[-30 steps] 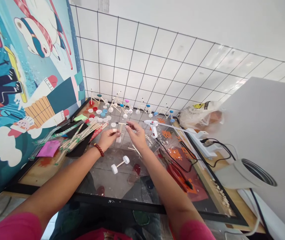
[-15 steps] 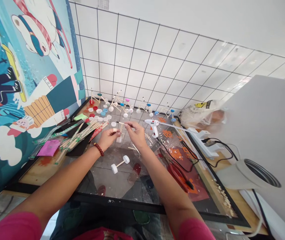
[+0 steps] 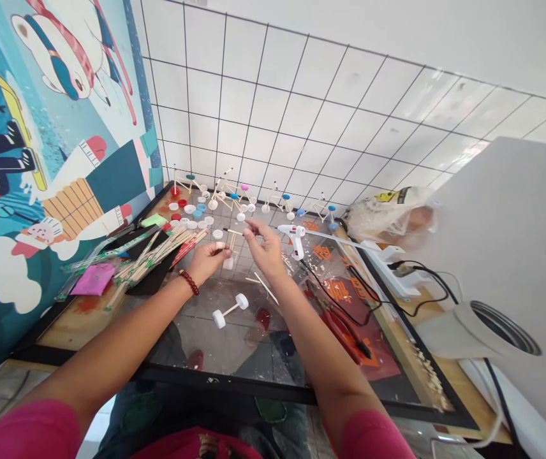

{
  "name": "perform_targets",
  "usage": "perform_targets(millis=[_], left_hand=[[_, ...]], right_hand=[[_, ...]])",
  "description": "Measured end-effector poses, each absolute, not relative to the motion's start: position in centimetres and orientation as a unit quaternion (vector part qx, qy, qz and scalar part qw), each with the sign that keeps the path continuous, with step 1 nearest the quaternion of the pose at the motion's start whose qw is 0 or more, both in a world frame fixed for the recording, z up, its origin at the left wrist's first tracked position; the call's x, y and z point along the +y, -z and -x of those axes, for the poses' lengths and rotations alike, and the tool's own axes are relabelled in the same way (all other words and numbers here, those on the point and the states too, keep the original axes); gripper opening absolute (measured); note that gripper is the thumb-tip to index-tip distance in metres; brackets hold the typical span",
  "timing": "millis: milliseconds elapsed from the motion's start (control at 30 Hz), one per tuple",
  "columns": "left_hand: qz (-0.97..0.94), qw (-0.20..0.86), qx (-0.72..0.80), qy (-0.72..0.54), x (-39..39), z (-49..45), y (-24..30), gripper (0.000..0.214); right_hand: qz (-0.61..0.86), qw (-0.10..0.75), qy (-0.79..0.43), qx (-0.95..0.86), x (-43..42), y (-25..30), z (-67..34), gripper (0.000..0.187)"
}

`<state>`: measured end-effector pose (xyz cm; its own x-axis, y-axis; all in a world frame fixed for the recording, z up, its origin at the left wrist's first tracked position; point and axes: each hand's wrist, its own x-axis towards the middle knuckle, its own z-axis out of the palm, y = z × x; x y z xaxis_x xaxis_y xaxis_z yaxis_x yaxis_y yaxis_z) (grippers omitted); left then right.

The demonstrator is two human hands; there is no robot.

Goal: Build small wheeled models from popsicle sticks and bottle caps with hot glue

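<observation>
My left hand [image 3: 209, 260] is closed, thumb and fingers pinching a small frame of wooden sticks [image 3: 233, 245] over the table. A white bottle cap [image 3: 228, 263] sits at the frame's lower end. Across its top lies a short stick with a black tip [image 3: 233, 231], the tip pointing left. Just beyond that stick's right end is my right hand [image 3: 264, 248], thumb and forefinger slightly apart with nothing seen between them. Nearer to me, a stick with white caps at both ends [image 3: 230, 310] rests on the glossy tabletop [image 3: 182, 344].
A white glue gun [image 3: 295, 238] stands right of my hands, its cord trailing past red-handled pliers [image 3: 342, 328]. Several finished stick-and-cap models [image 3: 285, 203] line the back edge. Loose caps [image 3: 198, 217] and bundled sticks [image 3: 158, 255] are at left; a plastic bag [image 3: 388, 217] is back right.
My right hand has drawn back slightly to the right from the black-tipped stick, its fingers parting. My left hand stays nearly still with the stick frame.
</observation>
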<state>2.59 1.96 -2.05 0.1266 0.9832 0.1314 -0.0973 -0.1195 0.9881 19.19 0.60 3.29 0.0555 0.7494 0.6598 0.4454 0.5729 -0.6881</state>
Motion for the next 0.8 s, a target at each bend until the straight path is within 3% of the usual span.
perform_targets(millis=[167, 400, 800], left_hand=[[-0.556, 0.501, 0.419, -0.514, 2.0, -2.5, 2.0, 0.033], [-0.548, 0.509, 0.417, -0.517, 1.9, -2.6, 1.8, 0.033], [-0.545, 0.513, 0.420, -0.513, 1.8, -2.7, 2.0, 0.039]], right_hand=[[0.442, 0.580, -0.118, -0.674, 0.8, -4.0, -20.2, 0.028], [0.410, 0.490, -0.102, -0.762, 0.9, -4.5, -20.5, 0.019], [0.443, 0.431, -0.012, -0.786, 0.9, -4.4, -20.5, 0.017]])
